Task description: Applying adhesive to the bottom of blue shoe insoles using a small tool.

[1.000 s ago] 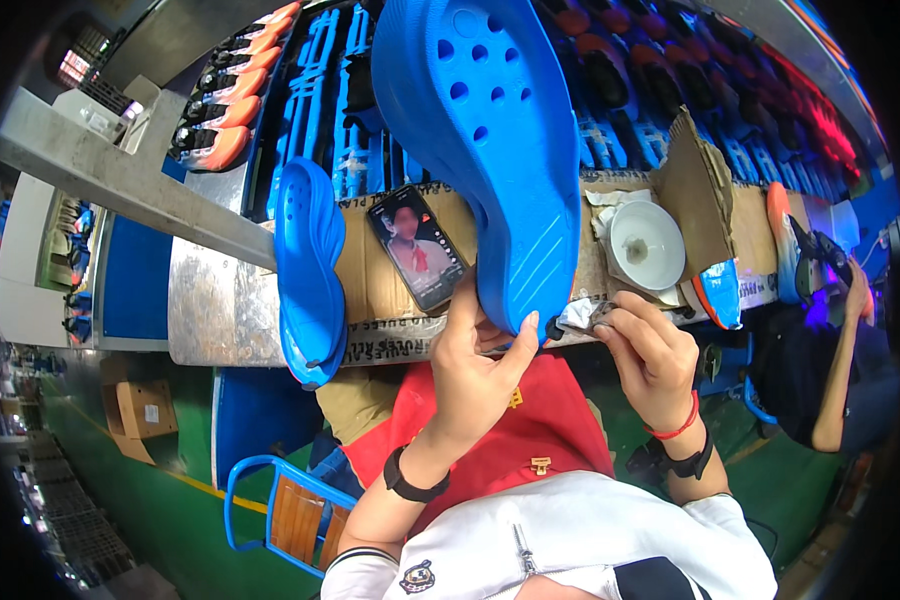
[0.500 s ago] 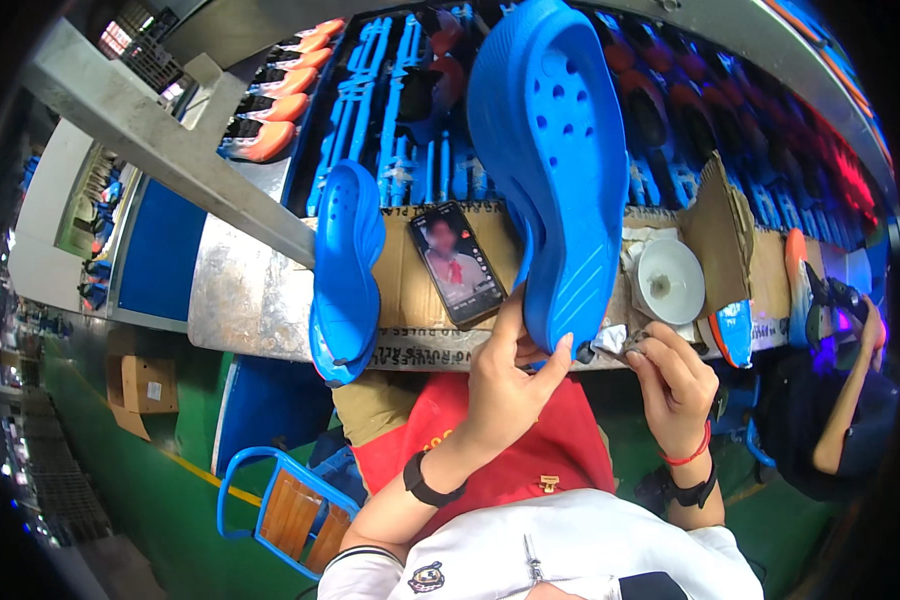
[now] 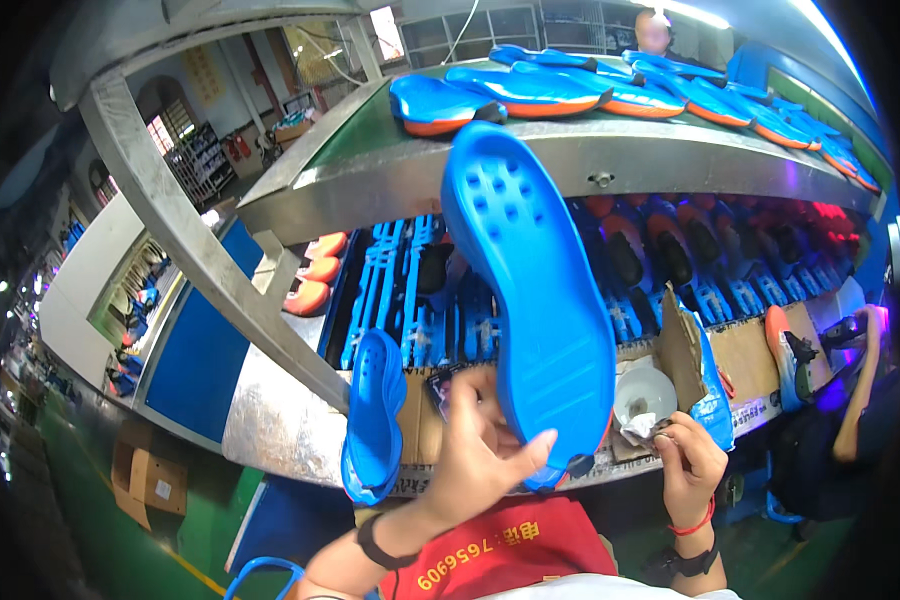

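My left hand [image 3: 480,450] grips a large blue shoe sole [image 3: 545,300] near its lower end, thumb at the front edge and fingers behind. The sole stands tilted up, showing its inner face with round recesses at the top and slanted grooves lower down. A small dark patch marks its bottom tip. My right hand [image 3: 692,465] is closed in a pinch on a crumpled white wad [image 3: 638,428], cloth or paper, just in front of a white bowl [image 3: 650,382]. A second blue sole [image 3: 375,415] leans at the table's front edge, left of my left hand.
A phone [image 3: 438,388] lies mostly hidden behind my left hand. A cardboard flap [image 3: 682,345] rises beside the bowl. Shoes fill the blue rack behind; blue-orange soles [image 3: 530,92] lie on the upper shelf. A metal post [image 3: 200,240] slants at left. Another person's arm [image 3: 858,390] is at right.
The view has tilted up, bringing the upper shelf into sight. The held sole has turned to show more of its inner face. My right hand and the wad have shifted toward the bowl's front.
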Available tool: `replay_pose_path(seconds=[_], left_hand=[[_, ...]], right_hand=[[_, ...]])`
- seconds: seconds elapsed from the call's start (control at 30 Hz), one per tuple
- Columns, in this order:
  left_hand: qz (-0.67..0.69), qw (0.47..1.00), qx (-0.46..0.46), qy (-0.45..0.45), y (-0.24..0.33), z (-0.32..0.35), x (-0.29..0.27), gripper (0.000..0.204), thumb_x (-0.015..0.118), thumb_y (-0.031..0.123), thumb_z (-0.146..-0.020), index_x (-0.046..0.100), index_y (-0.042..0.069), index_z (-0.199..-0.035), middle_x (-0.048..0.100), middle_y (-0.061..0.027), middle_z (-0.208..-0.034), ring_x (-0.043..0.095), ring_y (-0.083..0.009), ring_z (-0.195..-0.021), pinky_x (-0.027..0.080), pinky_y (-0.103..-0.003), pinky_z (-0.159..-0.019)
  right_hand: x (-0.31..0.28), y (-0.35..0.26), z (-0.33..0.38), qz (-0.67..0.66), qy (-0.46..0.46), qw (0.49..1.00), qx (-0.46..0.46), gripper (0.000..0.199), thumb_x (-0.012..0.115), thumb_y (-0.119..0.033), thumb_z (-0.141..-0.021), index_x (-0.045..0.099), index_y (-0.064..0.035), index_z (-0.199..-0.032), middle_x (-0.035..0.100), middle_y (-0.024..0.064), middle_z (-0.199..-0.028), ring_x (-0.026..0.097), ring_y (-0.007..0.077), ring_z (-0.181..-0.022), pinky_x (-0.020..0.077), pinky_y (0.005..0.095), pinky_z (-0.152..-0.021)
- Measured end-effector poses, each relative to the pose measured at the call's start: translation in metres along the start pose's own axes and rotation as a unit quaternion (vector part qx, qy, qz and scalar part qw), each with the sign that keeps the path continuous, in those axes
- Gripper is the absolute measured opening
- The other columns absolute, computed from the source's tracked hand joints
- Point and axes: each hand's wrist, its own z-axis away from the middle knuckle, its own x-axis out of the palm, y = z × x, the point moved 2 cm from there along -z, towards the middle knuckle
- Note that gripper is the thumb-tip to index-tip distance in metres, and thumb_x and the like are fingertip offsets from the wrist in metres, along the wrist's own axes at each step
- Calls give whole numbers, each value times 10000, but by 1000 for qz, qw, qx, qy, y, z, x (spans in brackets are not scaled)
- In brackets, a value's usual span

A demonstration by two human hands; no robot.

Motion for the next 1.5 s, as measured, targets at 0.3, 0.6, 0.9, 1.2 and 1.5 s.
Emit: replay_pose_path(seconds=[0.3, 0.6, 0.9, 1.2, 1.5], left_hand=[[291, 952, 85, -40, 166, -270, -25, 398, 412, -5, -996, 308, -202, -1325, 444, -317, -1331, 484, -387, -1265, 457, -408, -1092], [-363, 930, 52, 8, 49, -63, -70, 468, 694, 166, -881, 511, 17, -1285, 583, -176, -1237, 643, -178, -863, 541, -238, -683], [-601, 742, -177, 237, -86, 104, -258, 254, 618, 195, -933, 506, -27, -986, 543, -208, -1012, 509, -387, -969, 401, -464, -879], [-646, 744, -98, 140, -98, 91, -273, 164, 526, 136, -975, 487, -23, -987, 481, -207, -1022, 455, -373, -989, 363, -474, -902], [-661, 728, -145, 110, -91, 76, -269, 172, 556, 118, -946, 488, -40, -953, 550, -229, -905, 527, -394, -896, 414, -472, -831]], right_hand=[[0, -6, -3, -32, -2, 999, 5, 135, 710, 74, -757, 639, 43, -867, 669, 163, -892, 606, 199, -640, 464, 259, -563], [15, 16, 5, 29, -15, 999, -4, 92, 691, 56, -804, 641, 39, -880, 664, 152, -917, 571, 185, -586, 442, 267, -523], [26, 42, 8, 177, -45, 983, -23, 138, 708, 4, -806, 640, 5, -926, 655, 157, -962, 643, 313, -731, 504, 362, -618], [35, 64, -2, 274, -57, 960, -29, 108, 693, -80, -824, 642, -56, -916, 650, 109, -964, 643, 320, -670, 501, 396, -566], [50, 85, -8, 291, -126, 948, -37, 70, 667, -134, -842, 656, -82, -886, 645, 97, -928, 648, 320, -623, 519, 390, -554]])
